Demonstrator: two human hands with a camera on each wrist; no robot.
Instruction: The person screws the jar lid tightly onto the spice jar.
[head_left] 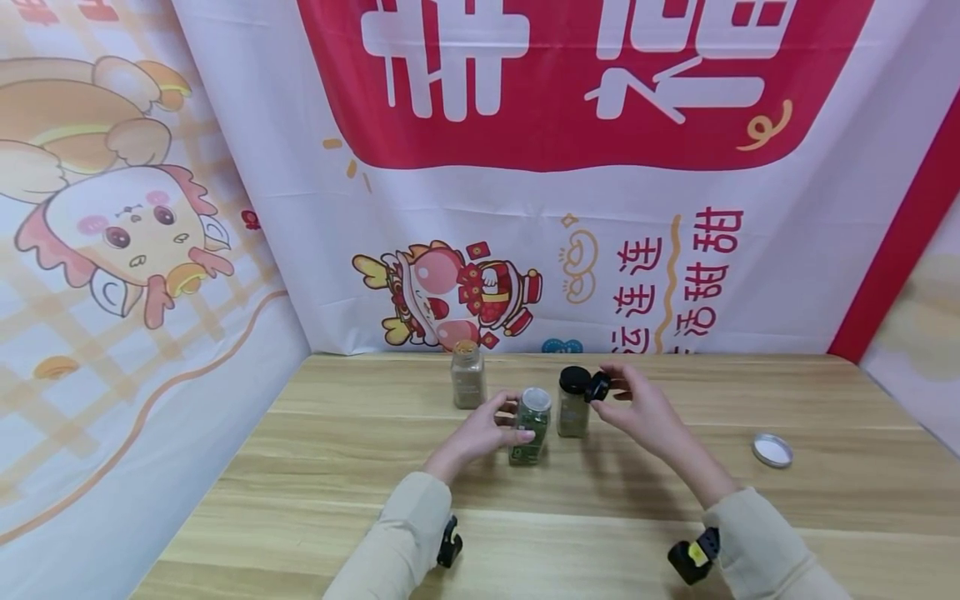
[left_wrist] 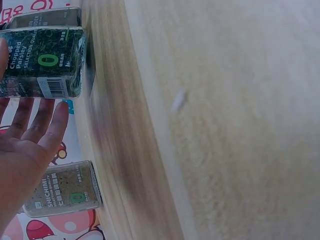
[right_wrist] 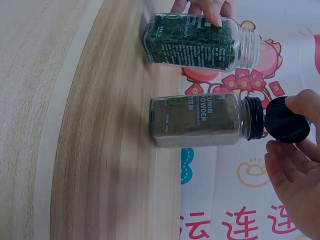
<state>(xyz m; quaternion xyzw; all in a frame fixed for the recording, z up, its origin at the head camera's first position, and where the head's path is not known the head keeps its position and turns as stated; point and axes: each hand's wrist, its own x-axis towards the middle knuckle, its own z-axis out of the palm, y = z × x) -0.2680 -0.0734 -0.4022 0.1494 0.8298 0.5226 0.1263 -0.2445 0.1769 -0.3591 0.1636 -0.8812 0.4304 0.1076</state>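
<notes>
My left hand [head_left: 487, 432] grips a square glass jar of chopped parsley [head_left: 529, 442], thumb in front and fingers behind. No cap sits on that jar's threaded neck [right_wrist: 248, 47]. Just right of it a cumin powder jar [right_wrist: 200, 120] stands on the table with its black cap [right_wrist: 255, 118] on. Between thumb and fingers my right hand [head_left: 633, 404] pinches another black cap [right_wrist: 287, 121], close beside the cumin jar's top. Left of the parsley stands a shichimi jar [left_wrist: 65, 189], uncapped in the head view.
A round silver-rimmed lid [head_left: 772, 450] lies on the wooden table [head_left: 570, 550] at the right. Behind the table's far edge hangs a printed cloth [head_left: 517, 200], and another printed cloth [head_left: 135, 333] is on the left side.
</notes>
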